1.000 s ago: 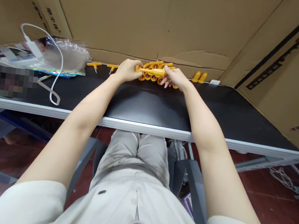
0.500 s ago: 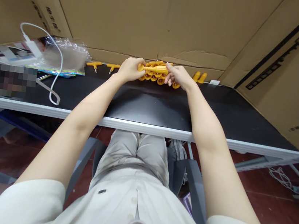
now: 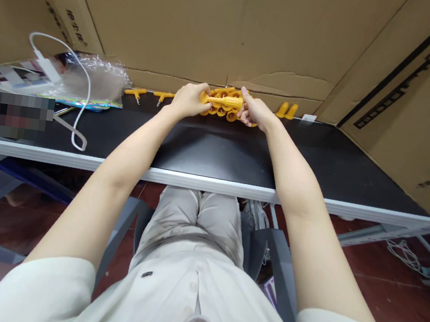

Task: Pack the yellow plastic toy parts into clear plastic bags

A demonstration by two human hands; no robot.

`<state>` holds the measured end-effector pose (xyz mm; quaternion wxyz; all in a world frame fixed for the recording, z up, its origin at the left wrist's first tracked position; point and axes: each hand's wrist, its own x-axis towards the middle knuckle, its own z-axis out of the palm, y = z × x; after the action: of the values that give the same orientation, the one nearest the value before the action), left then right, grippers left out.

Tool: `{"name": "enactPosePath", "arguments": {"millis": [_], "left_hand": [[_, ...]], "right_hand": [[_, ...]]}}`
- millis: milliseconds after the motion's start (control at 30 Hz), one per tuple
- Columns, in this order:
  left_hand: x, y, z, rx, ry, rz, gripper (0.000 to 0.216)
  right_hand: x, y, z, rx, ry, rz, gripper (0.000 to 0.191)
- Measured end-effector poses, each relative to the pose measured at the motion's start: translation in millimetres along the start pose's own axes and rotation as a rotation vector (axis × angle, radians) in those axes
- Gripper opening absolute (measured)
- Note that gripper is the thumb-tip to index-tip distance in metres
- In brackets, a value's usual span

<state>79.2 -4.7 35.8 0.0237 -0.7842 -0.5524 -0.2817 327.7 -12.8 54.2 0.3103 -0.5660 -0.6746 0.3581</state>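
Both of my hands hold a yellow plastic piece [image 3: 228, 101] level above the back of the black tabletop. Its thick ribbed body lies to the right, with a narrower ringed neck to the left. My left hand [image 3: 190, 98] is closed around the left end, thumb and fingers pinching it. My right hand [image 3: 257, 112] grips the ribbed end, thumb on top and fingers curled below. Directly behind and under the piece is a stack of yellow hollow parts [image 3: 231, 116], round open ends facing me; the hands partly cover it.
Left of the stack lie two yellow T-handles with metal spirals [image 3: 163, 96]. Two yellow caps [image 3: 287, 110] stand at the right. A clear plastic bag [image 3: 94, 79] and a white cable [image 3: 88, 92] lie farther left. Cardboard [image 3: 201, 27] walls the back.
My right hand has turned slightly about the ribbed end, its thumb now raised higher and its fingers more curled. The piece has shifted a little to the right.
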Motion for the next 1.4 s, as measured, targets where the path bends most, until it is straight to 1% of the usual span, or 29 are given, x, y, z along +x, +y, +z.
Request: {"name": "enactPosePath", "arguments": {"millis": [100,133,200,267,300,367,500,733,867,967,1033,1200,1400], "left_hand": [[0,0,-3,-0.013,-0.016,-0.018,0.046],[0,0,-4,-0.016,-0.018,-0.024,0.046],[-1,0,-5,-0.025,-0.019,-0.036,0.045],[-1,-1,-5,-0.039,-0.016,-0.038,0.045],[-1,-1,-5,-0.046,-0.013,-0.035,0.044],[-1,-1,-5,-0.055,-0.013,-0.026,0.044],[-2,-2,-6,-0.050,-0.025,-0.022,0.044],[-1,-2,-6,-0.049,-0.025,-0.013,0.045],[-1,-1,-6,-0.044,-0.031,-0.023,0.045],[-2,0,-7,-0.046,-0.020,-0.009,0.043],[-3,1,-8,-0.042,-0.014,-0.008,0.041],[-3,3,-7,-0.051,-0.004,-0.002,0.041],[-3,3,-6,-0.050,-0.012,-0.004,0.042]], "right_hand": [[-7,-5,-6,-0.001,-0.151,0.065,0.093],[-8,-5,-9,0.021,-0.187,0.074,0.090],[-10,-5,-12,0.102,-0.199,0.044,0.073],[-10,-2,-15,0.189,-0.154,-0.028,0.048],[-9,-1,-16,0.219,-0.132,-0.062,0.041],[-6,3,-17,0.247,-0.108,-0.097,0.041],[-3,7,-19,0.258,-0.107,-0.082,0.034],[-7,1,-17,0.281,-0.072,-0.107,0.031],[-9,-1,-15,0.278,-0.039,-0.089,0.023],[-10,-2,-15,0.272,-0.046,-0.074,0.018],[-10,-2,-15,0.265,-0.058,-0.074,0.022],[-7,-1,-13,0.232,-0.065,-0.074,0.049],[-2,-1,-7,0.181,-0.045,-0.002,0.068]]}}
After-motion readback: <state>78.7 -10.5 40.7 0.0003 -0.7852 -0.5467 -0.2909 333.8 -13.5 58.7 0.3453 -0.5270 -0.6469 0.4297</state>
